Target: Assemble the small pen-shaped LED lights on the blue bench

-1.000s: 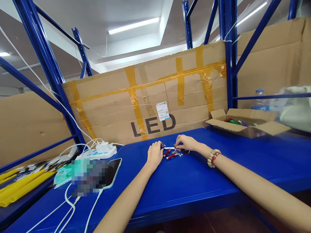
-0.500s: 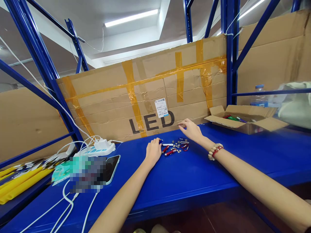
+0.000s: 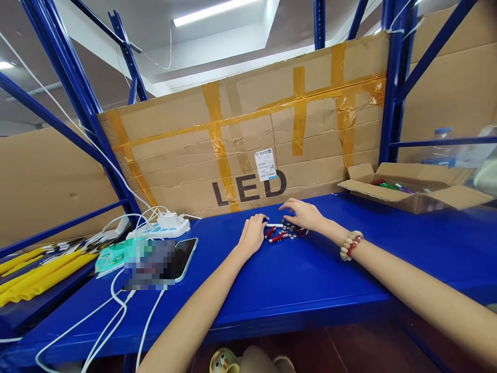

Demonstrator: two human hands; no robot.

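Observation:
My left hand (image 3: 252,234) rests on the blue table, fingers together and curled down at the left side of a pile of small parts. A bit of something blue (image 3: 266,218) shows by its fingertips; the rest of it is hidden. Just right of that hand lie small red metal tubes like mini penlights (image 3: 278,238) and a white tube (image 3: 274,225). Several little silver button-like discs (image 3: 292,235) are scattered beside them. Over the right part of the pile hovers my right hand (image 3: 303,214), its thumb and fingers apart, nothing visible between them. It partly covers the red clips (image 3: 302,231).
An open cardboard box (image 3: 419,199) with coloured pen-like items stands at the right. On the left are a phone (image 3: 185,259), a white power strip (image 3: 176,228) with cables and a green packet (image 3: 112,254). A tall cardboard sheet (image 3: 186,166) closes the back.
My right hand has moved left and down over the small parts, covering some of them. The left hand stays by the pile. The camera view has shifted slightly.

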